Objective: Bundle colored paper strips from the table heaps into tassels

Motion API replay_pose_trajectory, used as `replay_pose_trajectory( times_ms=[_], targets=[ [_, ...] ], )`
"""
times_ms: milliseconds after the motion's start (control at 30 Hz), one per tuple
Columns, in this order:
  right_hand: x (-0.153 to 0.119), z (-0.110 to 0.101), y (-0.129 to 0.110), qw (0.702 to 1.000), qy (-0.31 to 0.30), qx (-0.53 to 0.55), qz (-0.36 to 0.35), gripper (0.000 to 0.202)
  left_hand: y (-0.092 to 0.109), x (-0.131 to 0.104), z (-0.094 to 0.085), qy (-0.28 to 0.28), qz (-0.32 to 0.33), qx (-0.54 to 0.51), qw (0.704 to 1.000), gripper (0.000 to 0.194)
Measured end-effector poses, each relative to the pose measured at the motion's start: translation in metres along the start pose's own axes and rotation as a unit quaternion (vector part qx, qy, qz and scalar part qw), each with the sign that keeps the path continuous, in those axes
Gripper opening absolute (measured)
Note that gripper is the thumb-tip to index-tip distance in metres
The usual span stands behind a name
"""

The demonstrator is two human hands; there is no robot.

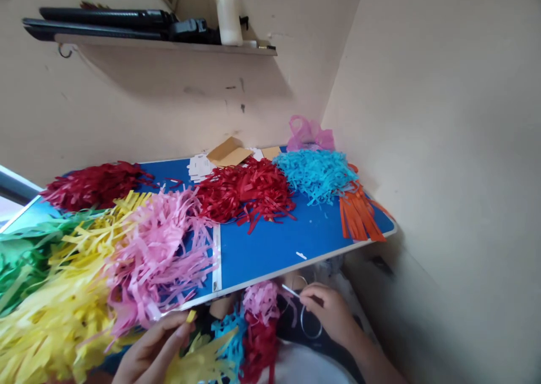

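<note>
My left hand [158,347] pinches the small folded end of a yellow paper tassel [203,364], whose cut strips hang below the table edge. In my right hand [332,311] a thin white stick [291,291] is gripped between thumb and fingers, its tip pointing left. A pale cord [310,334] loops down beneath that hand. Between my hands, over my lap, hang a pink tassel [261,300], a blue tassel [232,336] and a red tassel [258,344]. Whether the cord joins the stick cannot be made out.
On the blue folding table [262,254] lie piles of green [25,254], yellow [63,311], pink [156,249], red [245,190], light blue [319,173] and orange fringed paper [359,212]. Brown card [230,152] and a pink bag [310,133] sit behind. A wall shelf [169,44] holds a white bottle [229,18].
</note>
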State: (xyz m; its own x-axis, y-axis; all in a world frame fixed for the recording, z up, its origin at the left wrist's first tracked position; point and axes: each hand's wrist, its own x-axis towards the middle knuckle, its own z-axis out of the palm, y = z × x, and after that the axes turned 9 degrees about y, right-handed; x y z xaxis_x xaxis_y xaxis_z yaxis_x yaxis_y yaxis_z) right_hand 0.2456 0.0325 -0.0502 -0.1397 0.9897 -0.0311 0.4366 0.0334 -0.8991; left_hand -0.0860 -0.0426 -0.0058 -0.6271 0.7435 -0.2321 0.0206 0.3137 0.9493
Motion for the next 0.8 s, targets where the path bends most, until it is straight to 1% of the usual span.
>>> replay_pose_trajectory(
  times_ms=[67,100,133,167,233,267,333,433,533,633,700,733,800],
  targets=[
    [-0.004,-0.001,-0.024,0.996,-0.012,0.083,0.02,0.019,0.009,-0.012,0.025,-0.022,-0.05,-0.04,0.998,0.044],
    [-0.005,0.001,-0.036,0.994,-0.01,0.108,0.008,0.02,0.012,-0.019,0.039,-0.04,-0.093,-0.078,0.992,0.044],
    [-0.005,0.004,-0.049,0.993,0.002,0.12,-0.02,0.02,0.016,-0.027,0.054,-0.055,-0.142,-0.128,0.98,0.045],
    [-0.004,0.009,-0.06,0.991,0.022,0.118,-0.055,0.02,0.019,-0.034,0.068,-0.079,-0.178,-0.18,0.964,0.044],
    [-0.002,0.019,-0.079,0.985,0.069,0.098,-0.123,0.019,0.023,-0.046,0.09,-0.096,-0.207,-0.264,0.937,0.04],
    [-0.001,0.024,-0.085,0.981,0.088,0.09,-0.148,0.019,0.025,-0.049,0.096,-0.102,-0.217,-0.292,0.926,0.04],
    [0.001,0.032,-0.093,0.973,0.107,0.088,-0.184,0.017,0.027,-0.052,0.101,-0.106,-0.239,-0.325,0.909,0.039],
    [0.001,0.041,-0.097,0.965,0.112,0.094,-0.217,0.016,0.026,-0.053,0.098,-0.109,-0.26,-0.344,0.896,0.037],
    [0.001,0.046,-0.097,0.959,0.125,0.083,-0.24,0.016,0.024,-0.054,0.096,-0.11,-0.264,-0.345,0.894,0.036],
    [0.003,0.05,-0.097,0.955,0.134,0.062,-0.259,0.019,0.023,-0.057,0.096,-0.117,-0.256,-0.34,0.897,0.035],
    [0.003,0.051,-0.097,0.958,0.125,0.043,-0.256,0.011,0.022,-0.058,0.097,-0.126,-0.224,-0.323,0.911,0.033],
    [0.003,0.052,-0.097,0.962,0.114,0.035,-0.246,0.003,0.021,-0.057,0.096,-0.131,-0.194,-0.301,0.925,0.031],
    [0.003,0.053,-0.097,0.972,0.079,0.022,-0.219,0.016,0.017,-0.056,0.095,-0.133,-0.1,-0.231,0.959,0.027]
  ],
)
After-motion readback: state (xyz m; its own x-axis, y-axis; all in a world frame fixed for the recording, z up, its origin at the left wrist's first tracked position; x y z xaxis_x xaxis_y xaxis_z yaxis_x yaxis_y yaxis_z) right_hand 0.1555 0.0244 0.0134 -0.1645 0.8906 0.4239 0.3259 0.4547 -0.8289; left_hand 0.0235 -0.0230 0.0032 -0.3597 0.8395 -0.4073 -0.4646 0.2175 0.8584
